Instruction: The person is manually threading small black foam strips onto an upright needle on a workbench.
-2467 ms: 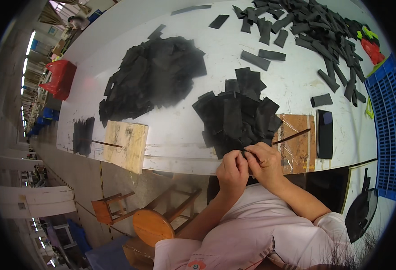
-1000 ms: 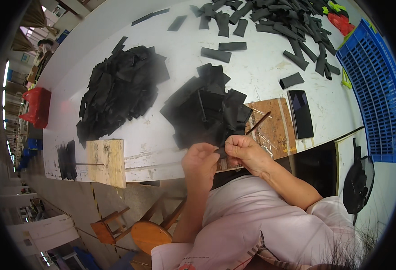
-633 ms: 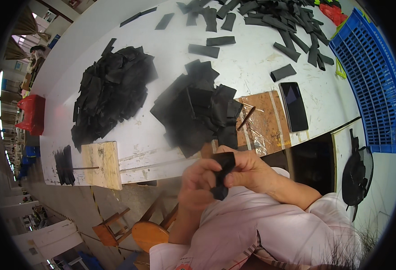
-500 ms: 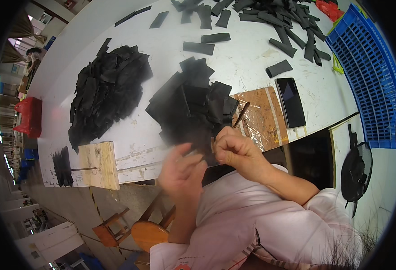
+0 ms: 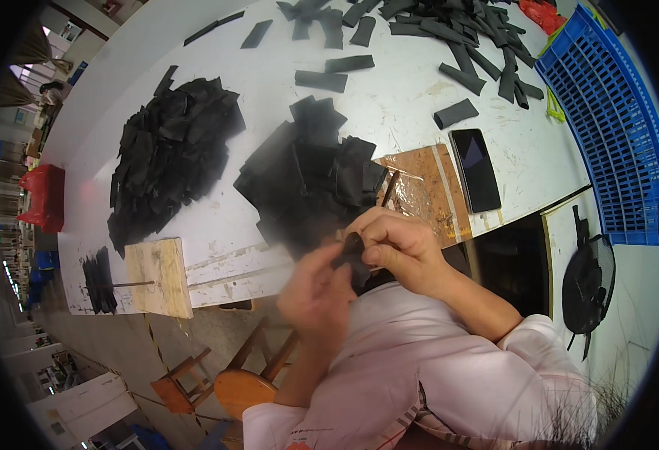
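Between my hands, at the table's front edge, is a small black piece of sheet material, curled at its top. My right hand is closed on it, fingers bent and thumb pressed in. My left hand is somewhat blurred; its thumb and fingertips close on the piece's left side. Just beyond lies a loose heap of flat black pieces. A thin dark stick stands beside that heap, over a brown board with clear film on it.
A larger black heap lies left, near a pale wooden block. Rolled black tubes are scattered across the far right. A phone rests beside the board. A blue crate borders the right side; wooden stools stand below.
My left hand has moved right and in to the black piece, meeting my right hand. The black piece now shows raised between the fingers. The whole view has shifted slightly.
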Demonstrator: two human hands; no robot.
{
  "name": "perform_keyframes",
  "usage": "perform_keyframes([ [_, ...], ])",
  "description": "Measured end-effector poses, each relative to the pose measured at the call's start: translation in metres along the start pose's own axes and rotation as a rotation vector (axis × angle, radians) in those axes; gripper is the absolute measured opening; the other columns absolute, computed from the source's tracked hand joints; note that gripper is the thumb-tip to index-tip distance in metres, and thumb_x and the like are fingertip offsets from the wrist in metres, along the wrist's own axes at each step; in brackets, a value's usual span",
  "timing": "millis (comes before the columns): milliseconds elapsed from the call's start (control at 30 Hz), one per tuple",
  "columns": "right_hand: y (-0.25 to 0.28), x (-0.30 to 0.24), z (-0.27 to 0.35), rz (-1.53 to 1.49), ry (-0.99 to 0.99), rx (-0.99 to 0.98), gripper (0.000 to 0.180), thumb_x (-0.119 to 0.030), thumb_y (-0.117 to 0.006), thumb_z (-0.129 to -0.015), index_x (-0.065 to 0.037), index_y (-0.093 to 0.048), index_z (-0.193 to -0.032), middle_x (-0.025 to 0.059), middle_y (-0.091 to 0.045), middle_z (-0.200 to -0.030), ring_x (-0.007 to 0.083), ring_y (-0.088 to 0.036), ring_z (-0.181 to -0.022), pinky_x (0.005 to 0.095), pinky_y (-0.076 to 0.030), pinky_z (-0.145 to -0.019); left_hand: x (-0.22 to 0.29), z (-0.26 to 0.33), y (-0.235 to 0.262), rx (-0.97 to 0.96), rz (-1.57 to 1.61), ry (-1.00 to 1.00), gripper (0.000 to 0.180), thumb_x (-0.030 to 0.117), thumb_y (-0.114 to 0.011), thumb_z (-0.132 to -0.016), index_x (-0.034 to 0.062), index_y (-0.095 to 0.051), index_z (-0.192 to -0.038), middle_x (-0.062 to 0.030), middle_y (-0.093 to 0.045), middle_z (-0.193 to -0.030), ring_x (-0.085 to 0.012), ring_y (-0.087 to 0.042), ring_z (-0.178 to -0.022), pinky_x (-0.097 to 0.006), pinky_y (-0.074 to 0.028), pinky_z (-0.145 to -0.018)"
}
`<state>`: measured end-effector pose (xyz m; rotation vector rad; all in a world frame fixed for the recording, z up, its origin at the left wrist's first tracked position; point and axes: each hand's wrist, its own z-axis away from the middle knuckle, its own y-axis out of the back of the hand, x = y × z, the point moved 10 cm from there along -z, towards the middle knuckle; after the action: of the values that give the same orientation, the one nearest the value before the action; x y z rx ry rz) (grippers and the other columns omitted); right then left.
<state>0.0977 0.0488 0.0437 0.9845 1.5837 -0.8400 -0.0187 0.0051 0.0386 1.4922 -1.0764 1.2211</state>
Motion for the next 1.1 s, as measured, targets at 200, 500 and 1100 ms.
perform_keyframes([
  [200, 0.013, -0.052, 0.007, 0.336, 0.250, 0.143, 0.010, 0.004, -0.056, -0.069, 0.001, -0.049, -0.075, 0.0112, -0.051, -0.075, 0.0228, -0.052, -0.061, 0.0285, -0.041, -0.051, 0.052, 0.002, -0.016, 0.094, -0.202, -0.522, 0.008, 0.000, -0.051, -0.081, -0.0015, -0.053, -0.089, -0.0096, -0.055, -0.089, -0.0061, -0.051, -0.062, -0.016, -0.041, -0.044],
  [500, 0.039, -0.070, -0.030, -0.047, -0.175, 0.002, 0.016, -0.014, -0.053, -0.081, -0.003, -0.049, -0.071, -0.0001, -0.046, -0.065, 0.0080, -0.044, -0.062, 0.0217, -0.035, -0.053, 0.065, -0.038, -0.088, -0.587, 1.364, 0.456, 0.020, 0.004, -0.050, -0.080, 0.0015, -0.036, -0.094, -0.0114, -0.053, -0.075, -0.0031, -0.037, -0.036, -0.014, -0.031, -0.034],
  [1100, 0.040, 0.052, -0.033, -0.469, -0.488, -0.280, 0.020, -0.020, -0.058, -0.079, -0.005, -0.051, -0.068, -0.0032, -0.043, -0.056, 0.0049, -0.036, -0.046, 0.0163, -0.028, -0.043, -0.008, -0.046, -0.084, -0.298, 0.755, 0.397, 0.021, -0.001, -0.041, -0.083, 0.0004, -0.046, -0.104, -0.0080, -0.057, -0.076, -0.0020, -0.029, -0.033, -0.017, -0.023, -0.032],
])
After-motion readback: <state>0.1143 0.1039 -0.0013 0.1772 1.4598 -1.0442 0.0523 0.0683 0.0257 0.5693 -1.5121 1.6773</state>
